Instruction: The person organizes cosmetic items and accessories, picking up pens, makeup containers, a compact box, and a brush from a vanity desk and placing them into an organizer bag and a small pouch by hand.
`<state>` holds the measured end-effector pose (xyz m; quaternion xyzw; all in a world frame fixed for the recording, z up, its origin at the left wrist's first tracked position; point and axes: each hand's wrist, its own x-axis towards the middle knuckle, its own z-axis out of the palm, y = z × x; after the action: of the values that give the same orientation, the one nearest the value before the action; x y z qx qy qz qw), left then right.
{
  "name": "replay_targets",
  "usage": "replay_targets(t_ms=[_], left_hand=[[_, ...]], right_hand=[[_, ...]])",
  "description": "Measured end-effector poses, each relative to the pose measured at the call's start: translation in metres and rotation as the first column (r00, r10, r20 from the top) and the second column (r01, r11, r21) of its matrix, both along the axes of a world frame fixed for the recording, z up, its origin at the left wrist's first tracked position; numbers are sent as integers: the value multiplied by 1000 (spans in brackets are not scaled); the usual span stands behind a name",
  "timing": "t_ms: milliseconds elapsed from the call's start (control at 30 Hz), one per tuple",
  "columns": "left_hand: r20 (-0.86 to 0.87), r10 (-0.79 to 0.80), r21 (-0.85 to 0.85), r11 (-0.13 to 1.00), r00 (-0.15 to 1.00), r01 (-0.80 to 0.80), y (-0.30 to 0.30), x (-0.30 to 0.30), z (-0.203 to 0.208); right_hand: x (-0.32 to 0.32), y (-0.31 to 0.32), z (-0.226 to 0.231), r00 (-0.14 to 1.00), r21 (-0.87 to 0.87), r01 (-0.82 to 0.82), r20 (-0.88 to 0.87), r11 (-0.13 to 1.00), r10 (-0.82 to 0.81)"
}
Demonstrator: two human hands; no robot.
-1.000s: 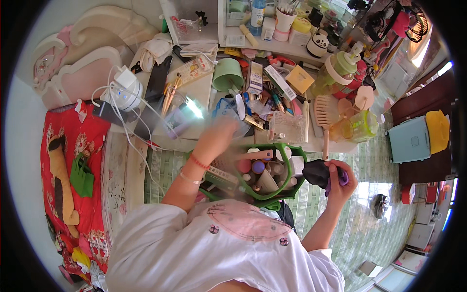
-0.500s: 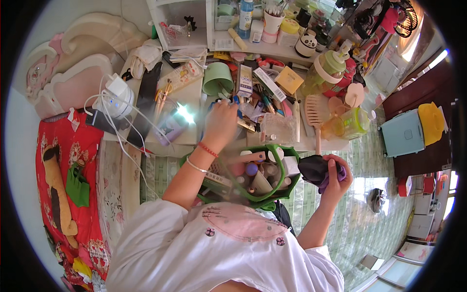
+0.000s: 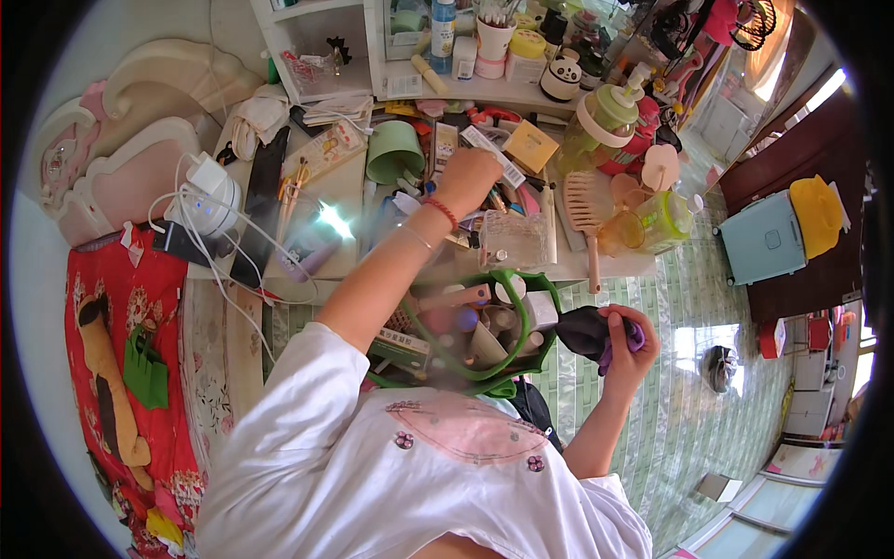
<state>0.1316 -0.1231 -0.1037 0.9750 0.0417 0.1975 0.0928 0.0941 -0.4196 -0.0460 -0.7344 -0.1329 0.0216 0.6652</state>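
- The left hand [image 3: 470,177] is over the small goods [image 3: 510,197] heaped on the desk [image 3: 622,266], its fingers curled; their tips are hidden, so I cannot tell whether it grasps anything.
- The white box [image 3: 481,142] lies partly behind that hand; touch is not certain. A pinch from above at one end would suit it better than a sweep through the heap.
- The yellow box [image 3: 531,146] sits just beyond, tilted against its neighbours, and probably slides if knocked, so a straight lift is safer than a sideways pull.
- The green cup [image 3: 393,152] lies tipped over to the left and looks likely to roll; it is best given room.
- The clear box [image 3: 515,238] is near the desk's front edge, beside the left forearm; raising the wrist lessens the risk of dragging it off.
- The right hand [image 3: 633,359] grasps the black cloth [image 3: 582,333] by its purple edge, between thumb and fingers, to the right of the green bag [image 3: 527,321].
- That grip seems sound for something soft; holding the cloth clear of the bag's handle avoids a snag.
- The bag is crowded with bottles, so a light touch near it is wise.
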Motion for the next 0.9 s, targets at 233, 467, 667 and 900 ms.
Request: replay_targets(t_ms=[233,467,667,900], left_hand=[[-189,-31,79,996,982,47,-4,-4,-17],[236,-20,283,958,971,-49,3,6,6],[249,75,-95,994,966,-53,10,-5,28],[366,-25,-903,231,930,361,-56,-60,69]], right_hand=[[1,-4,-7,1000,21,0,-9,1000,0],[2,0,-9,999,33,-30,-22,999,30],[9,6,-12,999,62,3,46,998,-6],[15,90,25,909,255,-208,407,944,90]])
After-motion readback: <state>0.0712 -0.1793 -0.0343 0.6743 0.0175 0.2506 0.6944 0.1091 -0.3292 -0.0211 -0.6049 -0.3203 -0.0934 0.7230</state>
